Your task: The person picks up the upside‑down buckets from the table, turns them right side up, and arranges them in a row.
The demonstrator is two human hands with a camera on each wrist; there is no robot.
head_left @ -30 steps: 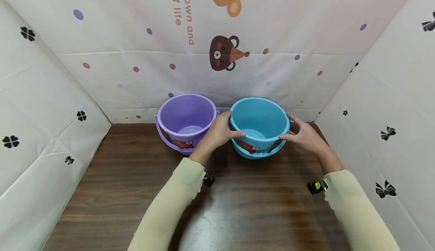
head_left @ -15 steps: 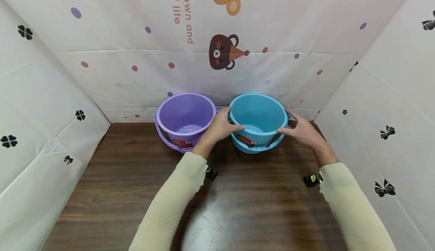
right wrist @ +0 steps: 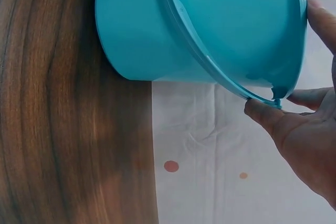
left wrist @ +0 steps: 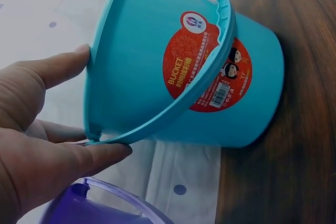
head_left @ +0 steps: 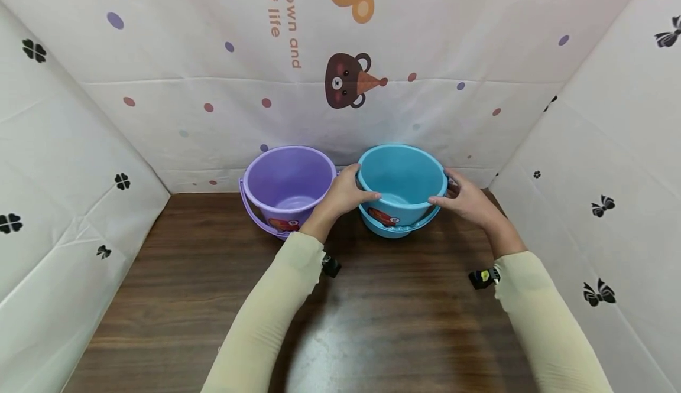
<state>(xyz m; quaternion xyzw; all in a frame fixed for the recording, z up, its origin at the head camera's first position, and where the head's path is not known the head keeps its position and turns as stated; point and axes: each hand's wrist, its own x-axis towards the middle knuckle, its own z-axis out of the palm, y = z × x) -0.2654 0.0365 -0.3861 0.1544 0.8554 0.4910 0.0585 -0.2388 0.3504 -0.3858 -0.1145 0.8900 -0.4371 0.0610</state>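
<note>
A turquoise bucket (head_left: 391,216) with a red label (left wrist: 210,61) stands on the brown table, close to the back wall. My left hand (head_left: 346,192) holds its left side, the thumb against the rim and a finger on the handle (left wrist: 178,103) near its hinge. On the opposite side my right hand (head_left: 468,201) grips the rim in the same way, with a fingertip at the handle's joint in the right wrist view. The handle hangs down across the bucket's front. Just left of the left hand stands a purple bucket (head_left: 271,213), partly covered by that hand.
Behind both buckets rises a white patterned cloth wall (head_left: 234,127). Similar cloth walls close off the left side (head_left: 64,180) and the right side (head_left: 564,204). The wooden table (head_left: 175,298) stretches toward the front, under my forearms.
Both hands and the turquoise bucket have shifted slightly back toward the wall and a little left. The grip looks the same, and the purple bucket stays in place.
</note>
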